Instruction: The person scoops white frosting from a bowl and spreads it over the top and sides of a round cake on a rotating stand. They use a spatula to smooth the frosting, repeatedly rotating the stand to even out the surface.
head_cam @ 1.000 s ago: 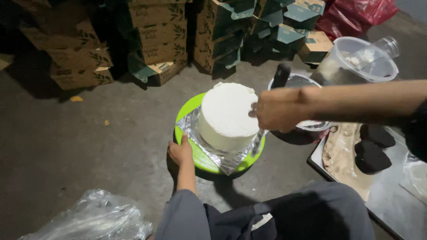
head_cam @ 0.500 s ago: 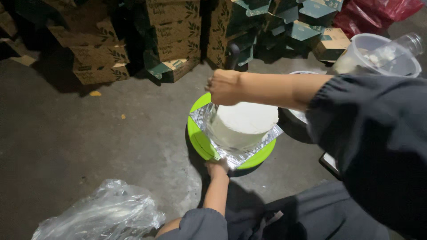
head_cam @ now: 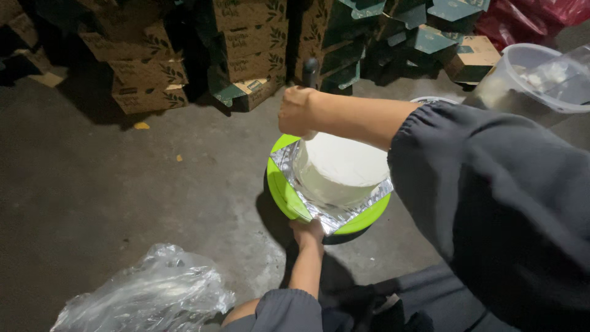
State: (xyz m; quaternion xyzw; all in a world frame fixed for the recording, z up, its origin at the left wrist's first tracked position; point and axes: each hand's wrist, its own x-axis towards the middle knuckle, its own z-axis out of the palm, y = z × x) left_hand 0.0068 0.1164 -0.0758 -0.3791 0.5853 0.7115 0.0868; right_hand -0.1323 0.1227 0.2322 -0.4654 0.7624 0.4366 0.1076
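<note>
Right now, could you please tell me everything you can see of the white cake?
The white cake is a round, squat cylinder coated in smooth pale frosting, flat on top. It sits upright on a square silver foil board atop a lime-green turntable. The right hand, gripping a dark-handled tool, is at its far-left edge; the left hand holds the turntable's near rim.

Grey concrete floor underfoot: green turntable sits on it right at the left hand, crumpled plastic bag left of that hand, cardboard boxes stacked beyond the right hand.
</note>
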